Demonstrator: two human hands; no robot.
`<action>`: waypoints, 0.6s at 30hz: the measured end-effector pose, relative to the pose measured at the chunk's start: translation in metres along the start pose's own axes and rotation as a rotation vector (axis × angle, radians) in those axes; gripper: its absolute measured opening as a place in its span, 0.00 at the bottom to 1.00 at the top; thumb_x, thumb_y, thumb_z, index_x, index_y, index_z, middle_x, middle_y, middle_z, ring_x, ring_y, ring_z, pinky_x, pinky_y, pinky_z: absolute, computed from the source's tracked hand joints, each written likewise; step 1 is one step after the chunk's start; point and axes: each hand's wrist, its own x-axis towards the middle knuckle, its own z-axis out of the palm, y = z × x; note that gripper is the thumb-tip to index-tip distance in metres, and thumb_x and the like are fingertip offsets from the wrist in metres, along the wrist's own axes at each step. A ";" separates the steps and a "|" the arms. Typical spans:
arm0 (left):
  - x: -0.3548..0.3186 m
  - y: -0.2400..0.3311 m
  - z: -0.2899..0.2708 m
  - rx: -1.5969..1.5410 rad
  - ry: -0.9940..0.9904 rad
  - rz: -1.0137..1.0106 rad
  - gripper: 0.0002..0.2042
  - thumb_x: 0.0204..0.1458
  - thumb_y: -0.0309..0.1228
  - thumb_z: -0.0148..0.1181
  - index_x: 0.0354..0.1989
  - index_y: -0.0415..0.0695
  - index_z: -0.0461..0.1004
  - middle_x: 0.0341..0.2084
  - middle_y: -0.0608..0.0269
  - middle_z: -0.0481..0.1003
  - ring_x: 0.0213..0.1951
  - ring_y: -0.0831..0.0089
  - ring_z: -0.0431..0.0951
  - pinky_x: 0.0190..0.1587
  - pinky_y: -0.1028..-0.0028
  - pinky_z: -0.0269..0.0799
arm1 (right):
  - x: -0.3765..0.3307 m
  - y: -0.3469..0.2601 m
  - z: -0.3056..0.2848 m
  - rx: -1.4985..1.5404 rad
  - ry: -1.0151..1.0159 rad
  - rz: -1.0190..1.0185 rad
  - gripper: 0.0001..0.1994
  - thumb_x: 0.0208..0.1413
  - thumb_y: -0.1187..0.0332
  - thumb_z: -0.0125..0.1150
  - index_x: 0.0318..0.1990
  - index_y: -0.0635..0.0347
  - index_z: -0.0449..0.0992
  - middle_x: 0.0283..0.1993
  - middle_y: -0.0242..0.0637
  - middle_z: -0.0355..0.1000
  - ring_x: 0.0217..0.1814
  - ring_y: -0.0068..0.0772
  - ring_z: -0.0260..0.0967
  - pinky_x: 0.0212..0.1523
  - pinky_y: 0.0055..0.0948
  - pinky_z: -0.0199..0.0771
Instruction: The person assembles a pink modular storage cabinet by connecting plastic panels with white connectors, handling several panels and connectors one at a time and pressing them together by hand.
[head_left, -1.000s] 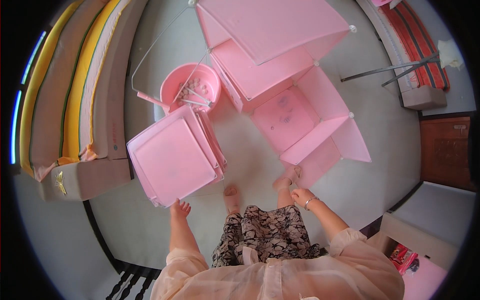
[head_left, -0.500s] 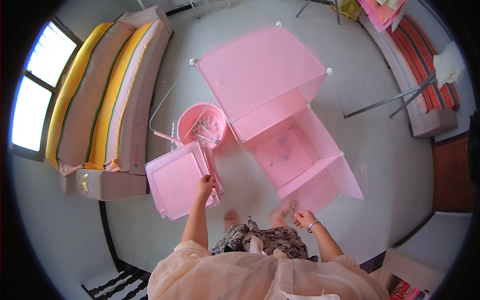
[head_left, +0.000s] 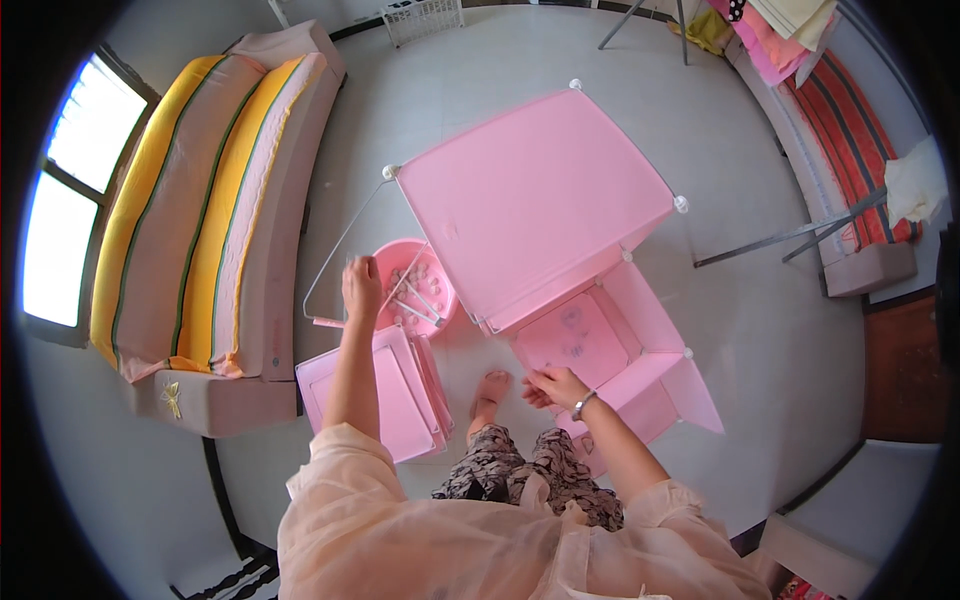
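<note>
My left hand (head_left: 362, 288) is raised over the left rim of a pink basin (head_left: 385, 250), its fingers curled in. Anything inside them is hidden. In the basin lie several small whitish round connectors (head_left: 432, 284) and thin white rods (head_left: 417, 301). My right hand (head_left: 556, 388) hovers in front of the open lower compartment (head_left: 570, 335) of a pink panel cabinet, its fingers bent together around something I cannot make out, if anything. White ball-shaped connectors (head_left: 681, 204) sit on the cabinet's corners. A stack of pink framed panels (head_left: 385, 395) rests on the floor below my left forearm.
A bent metal rod frame (head_left: 338, 243) stands out left of the cabinet's top panel (head_left: 535, 190). Along the left wall runs a sofa (head_left: 215, 210) with a striped cover. A metal rack leg (head_left: 770, 243) and a red striped seat (head_left: 845, 150) are at the right.
My left hand has left the panel stack and moved up to the basin. My right hand has risen and shifted left. My head view has tilted, and one foot has stepped forward.
</note>
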 end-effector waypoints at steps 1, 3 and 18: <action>0.023 -0.001 0.004 -0.004 0.001 0.019 0.07 0.42 0.30 0.49 0.28 0.41 0.69 0.29 0.52 0.69 0.36 0.57 0.67 0.37 0.66 0.62 | 0.017 -0.006 0.010 0.116 0.023 -0.092 0.14 0.52 0.61 0.45 0.35 0.65 0.67 0.27 0.35 0.69 0.26 0.23 0.67 0.25 0.20 0.68; 0.060 -0.003 0.017 -0.002 -0.005 0.035 0.08 0.42 0.30 0.50 0.32 0.42 0.68 0.33 0.54 0.68 0.39 0.58 0.66 0.40 0.68 0.62 | 0.047 -0.018 0.026 0.236 0.042 -0.176 0.14 0.51 0.61 0.46 0.35 0.65 0.66 0.28 0.36 0.69 0.27 0.25 0.67 0.26 0.21 0.69; 0.114 0.014 0.050 0.252 -0.390 0.162 0.10 0.51 0.39 0.36 0.31 0.48 0.62 0.18 0.53 0.70 0.26 0.53 0.70 0.26 0.59 0.63 | 0.022 -0.061 0.048 0.634 0.346 -0.301 0.13 0.48 0.59 0.50 0.22 0.58 0.62 0.12 0.29 0.58 0.10 0.17 0.54 0.07 0.14 0.49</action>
